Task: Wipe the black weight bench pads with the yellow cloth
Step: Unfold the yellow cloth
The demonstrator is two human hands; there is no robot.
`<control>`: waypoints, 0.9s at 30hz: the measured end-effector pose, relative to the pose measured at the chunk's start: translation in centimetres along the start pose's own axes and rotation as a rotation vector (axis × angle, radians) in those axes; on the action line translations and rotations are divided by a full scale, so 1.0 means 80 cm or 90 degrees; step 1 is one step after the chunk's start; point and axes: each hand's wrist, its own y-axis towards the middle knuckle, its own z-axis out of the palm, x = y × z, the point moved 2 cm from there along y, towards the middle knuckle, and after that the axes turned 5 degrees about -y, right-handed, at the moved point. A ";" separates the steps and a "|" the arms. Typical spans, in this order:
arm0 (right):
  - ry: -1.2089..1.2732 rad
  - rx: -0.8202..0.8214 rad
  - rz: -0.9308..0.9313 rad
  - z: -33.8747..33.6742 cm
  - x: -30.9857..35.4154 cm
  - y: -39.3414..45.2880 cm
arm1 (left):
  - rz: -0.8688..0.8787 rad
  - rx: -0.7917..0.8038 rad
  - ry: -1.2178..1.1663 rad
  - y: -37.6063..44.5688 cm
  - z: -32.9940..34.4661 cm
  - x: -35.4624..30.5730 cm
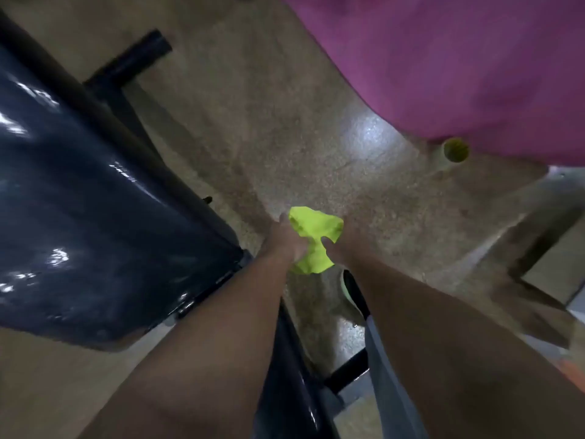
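A yellow cloth (pixel 313 239) is bunched up between my two hands, held in the air over the floor. My left hand (pixel 286 240) grips its left side and my right hand (pixel 340 248) grips its right side. The fingers are mostly hidden by the cloth and blurred. A glossy black bench pad (pixel 95 217) fills the left of the view, its near corner just left of my left wrist. A second black pad (pixel 291 391) runs down between my forearms.
The bench's black metal frame (pixel 126 68) stands on the speckled floor (pixel 285 137) at upper left. A pink wall (pixel 459 58) with a yellow pipe end (pixel 456 150) is at upper right. A grey metal frame (pixel 544 223) stands at right.
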 end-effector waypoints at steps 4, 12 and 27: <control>0.149 -0.014 -0.034 0.058 -0.040 0.065 | -0.071 -0.033 -0.090 0.048 0.026 0.008; 0.184 -0.118 0.114 0.017 -0.016 0.025 | -0.071 -0.147 -0.144 0.045 0.012 0.020; 0.477 -0.107 -0.070 -0.268 0.300 -0.197 | 0.204 -0.269 -0.639 -0.294 -0.359 -0.135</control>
